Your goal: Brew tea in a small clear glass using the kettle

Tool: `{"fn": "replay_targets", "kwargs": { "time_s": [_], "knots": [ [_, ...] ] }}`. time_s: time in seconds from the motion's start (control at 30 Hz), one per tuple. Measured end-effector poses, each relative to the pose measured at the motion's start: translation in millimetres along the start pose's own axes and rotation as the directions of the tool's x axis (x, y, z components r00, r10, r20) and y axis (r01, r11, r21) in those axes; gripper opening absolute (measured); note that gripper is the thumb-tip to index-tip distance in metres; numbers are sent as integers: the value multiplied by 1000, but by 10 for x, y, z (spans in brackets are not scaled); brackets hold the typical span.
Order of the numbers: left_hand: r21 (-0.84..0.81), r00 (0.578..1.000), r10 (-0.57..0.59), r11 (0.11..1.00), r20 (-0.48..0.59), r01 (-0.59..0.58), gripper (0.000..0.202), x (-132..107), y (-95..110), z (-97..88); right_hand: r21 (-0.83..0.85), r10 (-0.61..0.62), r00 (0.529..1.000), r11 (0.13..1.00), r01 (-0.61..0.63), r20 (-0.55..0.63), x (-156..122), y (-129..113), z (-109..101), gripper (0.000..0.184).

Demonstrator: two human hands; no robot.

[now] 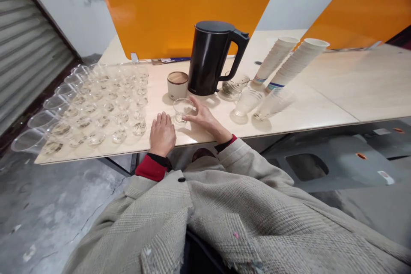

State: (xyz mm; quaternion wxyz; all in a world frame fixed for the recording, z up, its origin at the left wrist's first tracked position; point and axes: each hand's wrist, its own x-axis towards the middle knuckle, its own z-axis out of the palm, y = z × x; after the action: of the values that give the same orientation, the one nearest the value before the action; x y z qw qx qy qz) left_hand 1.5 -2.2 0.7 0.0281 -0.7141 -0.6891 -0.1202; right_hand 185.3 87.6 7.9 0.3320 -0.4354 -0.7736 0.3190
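Note:
My right hand (206, 118) has its thumb and fingers at the right side of a small clear plastic cup (178, 112), which stands upright near the front of the table (199, 132). No dark bits show clearly inside that cup. To its left, my left hand (163, 134) lies flat on the tabletop with fingers stretched out, holding nothing. Several rows of clear cups (96, 138) fill the table's left end, many with dark, leaf-like bits at the bottom. Just behind the cup stands a pale canister (177, 90) with a wooden lid, beside a black electric kettle (208, 60).
Right of the kettle are a glass bowl (236, 85) with dark contents, two leaning stacks of paper cups (297, 62) and nested clear cups (272, 103). Orange dividers (160, 21) rise behind. Grey chairs (346, 158) stand below the table's right side.

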Motion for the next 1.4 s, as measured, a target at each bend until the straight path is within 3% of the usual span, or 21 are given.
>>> {"fn": "replay_targets", "kwargs": {
  "time_s": [0.17, 0.4, 0.6, 0.73, 0.97, 1.2, 1.4],
  "knots": [
    [-1, 1000, 11, 1000, -4, -11, 60, -7, -1, -1, 149, -57, 998, 987, 52, 25, 25, -50, 136, 89],
    [-7, 1000, 12, 1000, -25, -12, 59, -9, -12, 25, 131, -70, 996, 988, 77, -54, -63, -66, 36, 82],
    [-12, 1000, 9, 1000, -14, -9, 59, -14, 3, -7, 89, -128, 987, 987, 136, -94, -120, -56, 23, 84],
    [-13, 1000, 2, 1000, -3, -2, 59, -17, 10, -13, 84, -89, 992, 992, 97, -91, -153, -56, 20, 87],
    [-18, 1000, 9, 1000, -3, -9, 59, -18, 16, -28, 274, -38, 995, 960, 62, -95, -130, -82, -10, 90],
    [-36, 1000, 9, 999, -8, -9, 58, -29, 10, -27, 443, -7, 988, 893, 75, -153, 113, -273, -203, 73],
    [-51, 999, 16, 999, -33, -18, 57, -39, -12, 43, 374, -147, 973, 905, 204, -176, 638, -606, -420, 108]
  ]
}}
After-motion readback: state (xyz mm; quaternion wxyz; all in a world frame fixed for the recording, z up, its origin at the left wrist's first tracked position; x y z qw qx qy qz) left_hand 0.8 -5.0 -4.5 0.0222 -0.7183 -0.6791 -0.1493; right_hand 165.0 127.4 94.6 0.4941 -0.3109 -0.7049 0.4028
